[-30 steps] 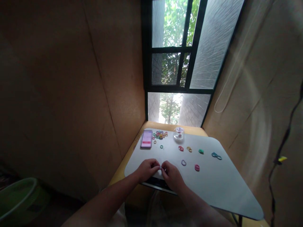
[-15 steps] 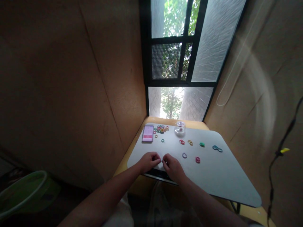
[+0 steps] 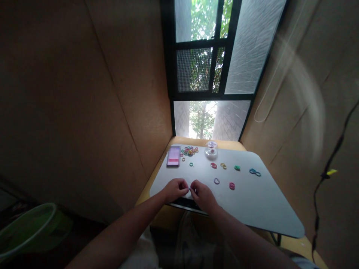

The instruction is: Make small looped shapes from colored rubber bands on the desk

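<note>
A tiny piece [image 3: 190,189], bluish and too small to make out, is between the two hands, just above the near edge of the bench [image 3: 260,201]. The left hand [image 3: 176,188] has thumb and forefinger pressed together at its left end; the right hand [image 3: 203,195] pinches the other — each grip is closed on it, with fingers covering most of it. Below them, a dark strip [image 3: 186,204] runs along the bench's edge. Just right of the right hand lies a lilac band [image 3: 217,183], bent out of round, and beyond it a pink pair [image 3: 232,185], side by side. Farther back stands a row of small groups, well apart: red bands [image 3: 213,165], yellow bands [image 3: 223,166], green bands [image 3: 237,168] and, rightmost, blue bands [image 3: 254,172]. A single green ring and an orange one lie in front of a mixed pile [image 3: 190,151], which sits beside a phone [image 3: 173,156] with a blurred screen. A clear jar [image 3: 211,151] stands upright near the far edge. Behind the bench rises a black-framed window [image 3: 210,96] with trees outside; a green tub [image 3: 53,228] is low at left, and a dark cable [image 3: 335,153] hangs at right.
</note>
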Demonstrator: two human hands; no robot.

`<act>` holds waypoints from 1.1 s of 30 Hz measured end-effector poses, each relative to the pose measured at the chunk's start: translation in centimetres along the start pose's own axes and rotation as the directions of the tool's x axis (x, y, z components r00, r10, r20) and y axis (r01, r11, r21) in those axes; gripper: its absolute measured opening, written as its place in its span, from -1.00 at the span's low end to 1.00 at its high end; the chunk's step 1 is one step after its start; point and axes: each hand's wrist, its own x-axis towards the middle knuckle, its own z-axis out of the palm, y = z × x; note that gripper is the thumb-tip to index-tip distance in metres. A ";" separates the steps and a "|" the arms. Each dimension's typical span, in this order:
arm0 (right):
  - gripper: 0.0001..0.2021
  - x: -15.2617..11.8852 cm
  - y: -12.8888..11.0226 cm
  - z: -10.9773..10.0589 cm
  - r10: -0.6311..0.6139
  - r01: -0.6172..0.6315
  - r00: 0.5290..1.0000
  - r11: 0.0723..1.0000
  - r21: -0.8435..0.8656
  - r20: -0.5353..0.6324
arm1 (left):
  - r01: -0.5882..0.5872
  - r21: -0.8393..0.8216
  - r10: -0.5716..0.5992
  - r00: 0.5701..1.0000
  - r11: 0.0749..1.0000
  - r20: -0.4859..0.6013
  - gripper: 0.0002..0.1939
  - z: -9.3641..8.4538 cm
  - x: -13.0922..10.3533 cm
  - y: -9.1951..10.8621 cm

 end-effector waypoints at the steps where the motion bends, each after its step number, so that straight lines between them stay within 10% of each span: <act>1: -0.95 0.0 0.0 0.0 -0.002 0.002 1.000 1.000 0.001 -0.002 | -0.005 -0.001 0.005 1.000 1.000 -0.002 -0.84 0.0 0.0 0.0; 33: -0.97 0.1 0.4 -0.1 0.003 -0.003 0.999 1.000 0.004 0.037 | 0.023 0.336 -0.009 0.999 0.941 -0.044 -0.89 1.7 -0.3 0.4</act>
